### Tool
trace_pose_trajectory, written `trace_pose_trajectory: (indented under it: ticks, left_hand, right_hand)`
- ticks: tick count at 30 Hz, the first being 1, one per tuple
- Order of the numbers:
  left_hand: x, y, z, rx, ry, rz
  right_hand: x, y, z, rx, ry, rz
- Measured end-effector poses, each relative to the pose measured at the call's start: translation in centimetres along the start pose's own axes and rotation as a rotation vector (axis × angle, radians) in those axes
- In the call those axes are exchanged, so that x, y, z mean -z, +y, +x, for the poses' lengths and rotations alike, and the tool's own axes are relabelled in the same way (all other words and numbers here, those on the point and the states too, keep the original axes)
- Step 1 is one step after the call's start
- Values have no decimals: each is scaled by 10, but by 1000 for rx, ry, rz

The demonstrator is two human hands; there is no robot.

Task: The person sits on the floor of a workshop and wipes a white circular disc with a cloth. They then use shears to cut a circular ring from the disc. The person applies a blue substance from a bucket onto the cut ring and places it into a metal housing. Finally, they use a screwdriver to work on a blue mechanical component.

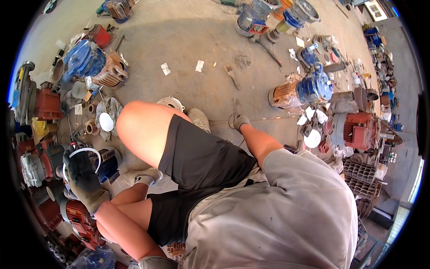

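Observation:
My left hand (85, 181), in a dark-palmed work glove, is out at the left with a thin white ring (96, 155) looped about its fingers; they look closed on it, though part of the grip is hidden. My right hand (242, 122), also gloved, reaches down to the floor ahead of me. Its fingers are closed on a thin dark ring (231, 120). A pale round flange (171, 103) lies on the floor beyond my bent knee, beside my shoe (199, 119). Close to my left hand is a dark blue motor part (109, 165).
Blue-and-rusty motors stand at the left (89, 62) and right (304, 89), with a red motor (358, 130) farther right. A brush (232, 77) and a hammer (268, 50) lie ahead. Red motors (83, 219) crowd the left side. Metal grates (360, 179) are at my right.

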State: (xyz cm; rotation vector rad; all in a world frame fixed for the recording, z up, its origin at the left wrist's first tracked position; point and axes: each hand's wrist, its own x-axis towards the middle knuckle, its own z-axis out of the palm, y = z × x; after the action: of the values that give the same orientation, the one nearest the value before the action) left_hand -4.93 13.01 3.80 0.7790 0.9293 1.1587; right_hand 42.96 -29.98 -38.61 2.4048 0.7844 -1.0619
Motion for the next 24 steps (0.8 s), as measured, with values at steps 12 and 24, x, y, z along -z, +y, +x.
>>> trace_pose_trajectory:
  ticks: [12, 24]
  left_hand:
    - [-73, 51, -67, -35, -54, 492]
    - [32, 4, -66, 163, -121, 772]
  right_hand:
    - [257, -87, 17, 462, 240, 1518]
    - [422, -557, -367, 1795, -243, 554]
